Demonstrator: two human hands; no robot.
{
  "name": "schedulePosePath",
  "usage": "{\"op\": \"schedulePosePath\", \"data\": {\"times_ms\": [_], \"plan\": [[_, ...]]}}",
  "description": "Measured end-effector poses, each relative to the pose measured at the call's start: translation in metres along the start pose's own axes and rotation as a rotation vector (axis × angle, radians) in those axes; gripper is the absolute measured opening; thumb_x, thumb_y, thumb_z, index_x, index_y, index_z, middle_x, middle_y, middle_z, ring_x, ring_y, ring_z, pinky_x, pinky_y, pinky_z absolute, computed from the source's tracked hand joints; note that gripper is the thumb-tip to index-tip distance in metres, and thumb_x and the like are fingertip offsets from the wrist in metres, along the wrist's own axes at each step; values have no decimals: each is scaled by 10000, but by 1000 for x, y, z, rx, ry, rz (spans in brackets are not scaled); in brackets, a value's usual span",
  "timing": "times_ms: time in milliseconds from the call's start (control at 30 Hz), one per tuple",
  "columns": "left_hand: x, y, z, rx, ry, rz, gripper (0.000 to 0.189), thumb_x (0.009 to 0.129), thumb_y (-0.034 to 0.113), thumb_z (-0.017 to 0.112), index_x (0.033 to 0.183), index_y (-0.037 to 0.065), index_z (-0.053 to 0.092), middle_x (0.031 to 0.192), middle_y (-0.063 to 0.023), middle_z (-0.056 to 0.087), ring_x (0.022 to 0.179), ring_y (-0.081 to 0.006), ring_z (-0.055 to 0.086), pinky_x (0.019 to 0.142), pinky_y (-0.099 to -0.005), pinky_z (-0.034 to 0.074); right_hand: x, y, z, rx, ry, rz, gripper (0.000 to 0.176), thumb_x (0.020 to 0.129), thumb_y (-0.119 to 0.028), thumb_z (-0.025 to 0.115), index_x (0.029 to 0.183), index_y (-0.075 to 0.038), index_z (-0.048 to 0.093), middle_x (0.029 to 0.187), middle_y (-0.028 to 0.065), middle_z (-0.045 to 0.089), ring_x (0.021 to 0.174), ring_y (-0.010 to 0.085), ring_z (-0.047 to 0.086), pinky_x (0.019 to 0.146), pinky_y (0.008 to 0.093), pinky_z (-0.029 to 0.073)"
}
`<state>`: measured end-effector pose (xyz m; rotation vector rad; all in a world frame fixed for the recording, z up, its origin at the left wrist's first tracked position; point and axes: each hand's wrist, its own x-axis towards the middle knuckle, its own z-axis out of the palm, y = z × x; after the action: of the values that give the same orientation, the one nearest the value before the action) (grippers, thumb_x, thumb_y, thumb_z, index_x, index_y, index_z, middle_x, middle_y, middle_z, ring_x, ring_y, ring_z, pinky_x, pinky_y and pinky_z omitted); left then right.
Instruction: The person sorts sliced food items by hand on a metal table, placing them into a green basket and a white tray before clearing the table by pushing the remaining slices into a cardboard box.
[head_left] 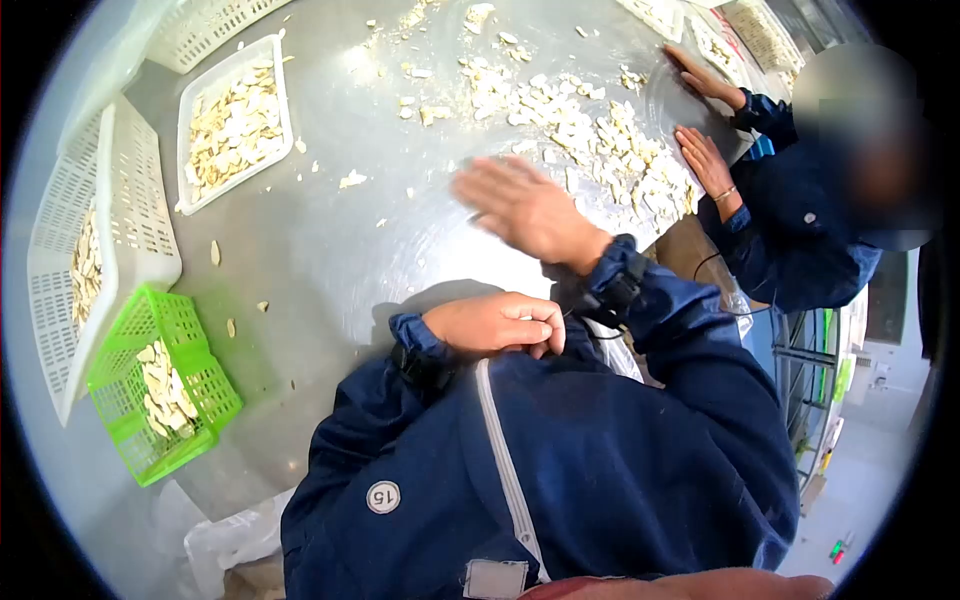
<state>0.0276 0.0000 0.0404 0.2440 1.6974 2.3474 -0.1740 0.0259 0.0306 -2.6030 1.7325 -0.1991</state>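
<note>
My right hand (535, 212), smeared by motion, is stretched out low over the metal table (330, 250) with its fingers apart and nothing in it. Just beyond it lies a loose spread of pale, dried-looking slices (600, 130). Close against my jacket, at the near side of the table, my left hand (497, 324) is closed, fingers curled and thumb laid over them. Its palm is hidden, and I cannot tell whether it holds anything.
At left stand a white tray of slices (235, 125), a tilted white perforated basket (140, 200) and a green basket (215, 385). Another person's hands (707, 160) rest on the table's right side, by the slices. More filled trays (715, 50) stand at upper right.
</note>
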Motion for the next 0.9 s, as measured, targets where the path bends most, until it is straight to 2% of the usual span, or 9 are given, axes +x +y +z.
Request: {"op": "schedulePosePath", "data": {"times_ms": [167,267,333,367,433,633,733,800,900], "plan": [[0,-5,1,-249,162,-9,261,1120,196,471,1142,21,663,861,-1,618,663,-34,479,560,-184,360,-94,47,-19,-205,67,563,501,1107,-361,498,1538,-110,536,1613,95,509,1540,289,400,1275,521,276],[-3,-11,-1,-339,416,128,267,1125,230,483,1172,10,627,851,-2,598,637,-31,472,505,-168,338,-127,31,-30,-158,191,569,492,1095,-367,530,1522,-124,554,1583,113,538,1518,318,430,1260,521,318],[0,-24,-4,-825,581,283,324,1129,275,476,1209,-11,605,910,-43,646,680,-74,592,502,-165,432,-134,10,-25,-71,278,438,480,1088,-362,549,1518,-148,561,1550,123,561,1489,339,465,1241,529,363],[1,-45,-20,-1050,453,463,408,1130,334,454,1265,-25,595,1023,-97,694,835,-166,699,574,-221,548,-129,-4,-25,31,311,362,462,1062,-339,593,1484,-153,596,1528,126,573,1466,344,489,1227,529,376],[-5,-35,-20,-1039,715,533,470,1123,401,461,1358,15,590,1184,-96,668,1045,-238,669,794,-339,575,-122,-23,-18,156,283,268,452,1026,-316,641,1451,-162,626,1505,117,585,1443,350,505,1209,508,393],[-25,7,3,-1026,970,699,559,1127,438,434,1450,-7,536,1323,-166,653,1242,-298,620,1088,-420,513,-113,-32,-20,197,374,212,370,963,-234,714,1326,-164,722,1388,48,663,1334,300,571,1129,445,436],[-50,-36,-12,-1013,641,869,295,1095,269,533,1210,13,625,1176,-125,674,953,-234,685,726,-293,600,-112,-31,-17,204,392,191,336,955,-202,714,1288,-157,736,1362,46,679,1314,303,583,1114,441,435],[-41,-25,6,-1346,1328,669,186,1058,207,579,1081,28,622,1045,-95,665,764,-162,615,535,-227,505,-113,-31,-15,201,409,178,314,956,-193,712,1266,-152,743,1346,46,685,1304,306,588,1101,437,436],[-70,-19,18,-1148,868,619,187,1052,208,589,1072,25,622,974,-88,650,730,-148,572,534,-239,482,-116,-33,-16,205,430,176,274,972,-189,694,1234,-137,751,1314,50,692,1279,317,595,1089,443,439]]}}
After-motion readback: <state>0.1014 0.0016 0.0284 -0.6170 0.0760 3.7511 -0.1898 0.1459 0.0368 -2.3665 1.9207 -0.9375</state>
